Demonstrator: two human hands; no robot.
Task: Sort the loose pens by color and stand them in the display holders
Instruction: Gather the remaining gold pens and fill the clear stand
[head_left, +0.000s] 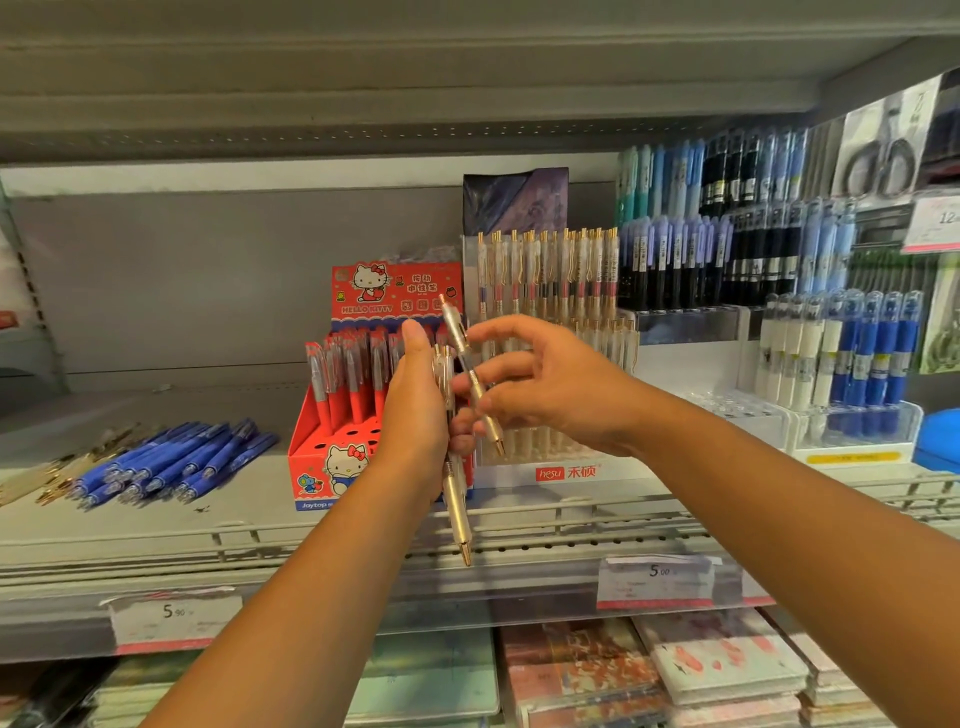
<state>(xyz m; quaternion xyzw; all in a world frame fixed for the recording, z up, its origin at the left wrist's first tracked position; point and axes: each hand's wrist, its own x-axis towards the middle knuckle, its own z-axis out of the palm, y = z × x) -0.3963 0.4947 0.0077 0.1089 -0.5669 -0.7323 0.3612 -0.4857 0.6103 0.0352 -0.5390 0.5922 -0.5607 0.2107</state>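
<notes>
The step in hand looks like the clear-and-gold lot. The left hand (415, 400) is wrapped round a small bunch of clear pens (457, 499), held upright with tips down in front of the red box (317, 462). The right hand (550, 389) pinches 1 clear pen (470, 371) between thumb and fingers, tilted, just beside the bunch. The 2 hands are close together.

Next, I judge, that 1 pen goes tip-down into a free hole of the white holder (566, 473) right behind. Its rows already stand dense with matching pens (545, 270), so finding a gap calls for care.

Loose blue pens (176, 462) and a few gold ones (47, 478) lie on the shelf (260, 519) at the left — not yet sorted. The wire rail (571, 525) runs along the shelf front below the hands.
</notes>
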